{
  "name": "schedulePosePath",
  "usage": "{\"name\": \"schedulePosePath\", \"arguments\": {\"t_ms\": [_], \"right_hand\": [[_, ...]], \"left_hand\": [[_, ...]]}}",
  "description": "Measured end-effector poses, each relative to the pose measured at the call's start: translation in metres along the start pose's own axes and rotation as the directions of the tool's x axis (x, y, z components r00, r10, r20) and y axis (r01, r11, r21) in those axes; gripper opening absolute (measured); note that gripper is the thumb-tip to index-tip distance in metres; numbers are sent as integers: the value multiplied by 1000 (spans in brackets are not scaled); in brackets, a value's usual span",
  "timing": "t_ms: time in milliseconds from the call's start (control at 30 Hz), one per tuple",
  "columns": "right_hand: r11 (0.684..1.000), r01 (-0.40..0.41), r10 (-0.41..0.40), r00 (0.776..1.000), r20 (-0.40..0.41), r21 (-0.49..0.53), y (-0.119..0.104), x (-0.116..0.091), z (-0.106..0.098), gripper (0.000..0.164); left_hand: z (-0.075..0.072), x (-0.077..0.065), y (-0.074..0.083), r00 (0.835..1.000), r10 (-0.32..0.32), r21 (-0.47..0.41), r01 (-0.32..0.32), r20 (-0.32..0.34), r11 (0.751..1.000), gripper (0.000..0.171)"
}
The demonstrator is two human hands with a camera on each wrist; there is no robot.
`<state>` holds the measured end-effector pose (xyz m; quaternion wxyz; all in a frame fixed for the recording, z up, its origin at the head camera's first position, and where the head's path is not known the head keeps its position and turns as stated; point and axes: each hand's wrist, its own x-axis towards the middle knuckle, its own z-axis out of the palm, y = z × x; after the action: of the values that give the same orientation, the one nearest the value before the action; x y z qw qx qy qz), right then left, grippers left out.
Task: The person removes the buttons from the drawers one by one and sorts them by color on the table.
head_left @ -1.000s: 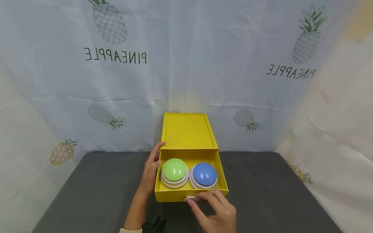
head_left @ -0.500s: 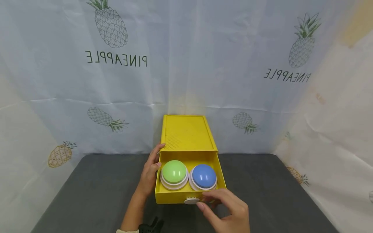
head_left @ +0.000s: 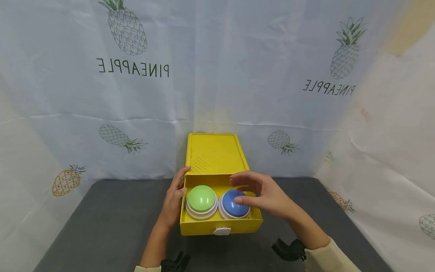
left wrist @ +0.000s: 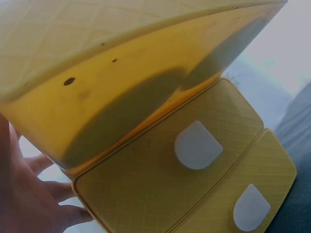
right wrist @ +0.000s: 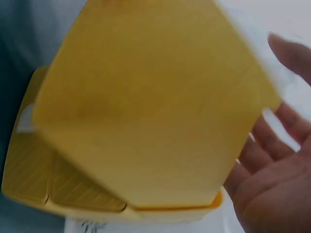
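The blue button (head_left: 229, 204) sits in the right half of the drawer (head_left: 193, 229), lower middle of the frame, and the green button (head_left: 201, 198) sits just beside it on the left: two domes, each on a white base. The person's right hand (head_left: 266, 192) is over the blue one, thumb in front of the dome and fingers spread apart from it toward the back; whether the thumb touches I can't tell. The left hand (head_left: 173, 200) lies along the left side, thumb and fingers spread against the yellow cabinet (head_left: 219, 151) and the drawer's edge. One white knob (head_left: 222, 231) marks this drawer, and the left wrist view shows two more drawer fronts (left wrist: 141, 179) below, a white knob on each. I count two cream sleeves (head_left: 331, 257) and two black wrist pieces (head_left: 290, 249) at the bottom. Everything stands on one dark grey table (head_left: 115, 219) across the lower part, and behind it hangs a pale, creased curtain (head_left: 217, 75), two large pineapples (head_left: 127, 32) at upper left and upper right, each above the word PINEAPPLE in mirror writing
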<state>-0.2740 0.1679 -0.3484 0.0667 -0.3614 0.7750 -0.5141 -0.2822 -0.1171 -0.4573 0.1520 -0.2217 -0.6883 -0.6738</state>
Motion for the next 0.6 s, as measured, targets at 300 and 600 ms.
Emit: {"name": "schedulePosePath", "arguments": {"t_ms": [300,600], "right_hand": [[993,-77,92,979,180,-88,9,24,-10,45],[937,-124,203,954,220,-326,8,38,-14,38]], "left_hand": [[2,0,1,1000,-8,6,8,-17,1000,60],[2,1,0,1000,-18,-9,17,-8,1000,61]]}}
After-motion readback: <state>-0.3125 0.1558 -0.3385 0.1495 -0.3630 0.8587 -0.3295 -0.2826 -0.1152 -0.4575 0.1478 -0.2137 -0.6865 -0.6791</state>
